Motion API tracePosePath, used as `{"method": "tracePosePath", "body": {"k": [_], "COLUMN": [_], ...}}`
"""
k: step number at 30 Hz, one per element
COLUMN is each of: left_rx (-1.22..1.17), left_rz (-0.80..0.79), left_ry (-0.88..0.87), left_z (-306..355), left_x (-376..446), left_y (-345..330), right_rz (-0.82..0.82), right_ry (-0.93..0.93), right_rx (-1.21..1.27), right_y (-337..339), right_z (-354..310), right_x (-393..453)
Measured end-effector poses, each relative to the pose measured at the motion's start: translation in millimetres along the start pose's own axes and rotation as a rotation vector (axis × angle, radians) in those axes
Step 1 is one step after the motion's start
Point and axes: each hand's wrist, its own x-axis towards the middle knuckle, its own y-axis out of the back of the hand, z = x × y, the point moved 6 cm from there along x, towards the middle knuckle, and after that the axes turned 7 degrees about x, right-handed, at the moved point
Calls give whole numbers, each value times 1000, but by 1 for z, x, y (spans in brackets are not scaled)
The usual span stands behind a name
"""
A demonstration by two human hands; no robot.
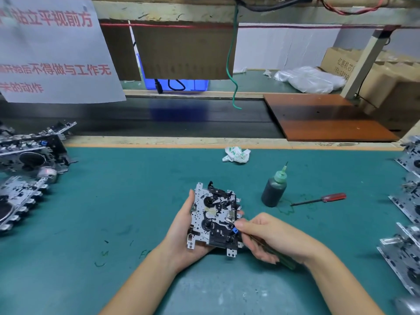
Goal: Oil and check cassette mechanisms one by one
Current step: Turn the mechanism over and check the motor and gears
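A silver and black cassette mechanism (212, 215) is held face up above the green mat, cupped from below and the left by my left hand (181, 235). My right hand (266, 237) grips a thin green-handled tool (285, 261) whose tip touches the mechanism's right side near a blue part. A dark oil bottle (273, 190) with a green needle nozzle stands upright just to the right of the mechanism.
A red-handled screwdriver (322, 199) lies right of the bottle. Stacks of cassette mechanisms (25, 160) sit at the left edge, and more mechanisms (406, 246) line the right edge. A crumpled wrapper (236, 154) lies near the mat's far edge, before a dark conveyor belt (159, 119).
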Motion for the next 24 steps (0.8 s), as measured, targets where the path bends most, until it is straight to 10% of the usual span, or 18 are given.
{"method": "tracePosePath", "body": {"k": [16, 24], "left_rx": [107, 59], "left_rz": [93, 56], "left_ry": [25, -12], "left_z": [-2, 1], "left_x": [4, -3], "left_y": [2, -3], "right_rz": [-135, 56], "right_ry": [-206, 16], "right_rx": [-93, -185], "right_y": [4, 3], "right_z": [1, -2], "right_x": [-1, -2]}}
